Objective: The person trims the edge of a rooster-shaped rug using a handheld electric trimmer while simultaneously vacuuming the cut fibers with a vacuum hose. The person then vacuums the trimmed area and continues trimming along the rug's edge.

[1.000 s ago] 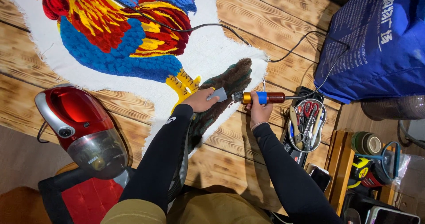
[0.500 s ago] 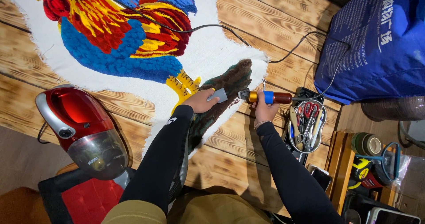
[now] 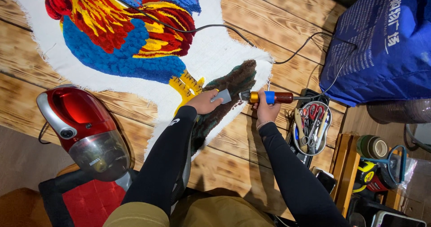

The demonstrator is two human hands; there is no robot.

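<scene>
A tufted rug (image 3: pixel 134 43) showing a red, yellow and blue rooster on white backing lies on the wooden floor. My left hand (image 3: pixel 204 102) presses a small grey block (image 3: pixel 224 96) onto the dark brown patch (image 3: pixel 233 81) by the rooster's yellow foot. My right hand (image 3: pixel 267 109) grips a corded electric trimmer (image 3: pixel 269 96) with a gold, blue and brown body. Its head meets the grey block at the edge of the brown pile. Both arms wear black sleeves.
A red handheld vacuum (image 3: pixel 83 128) lies at my left. A round wire basket of scissors and tools (image 3: pixel 310 128) sits right of my right hand. A large blue bag (image 3: pixel 381 43) fills the upper right. Tape rolls (image 3: pixel 372 147) and clutter lie at lower right. A black cord (image 3: pixel 224 27) crosses the rug.
Both hands stay at the brown patch. The trimmer has shifted slightly along the rug's edge, and the view has barely moved.
</scene>
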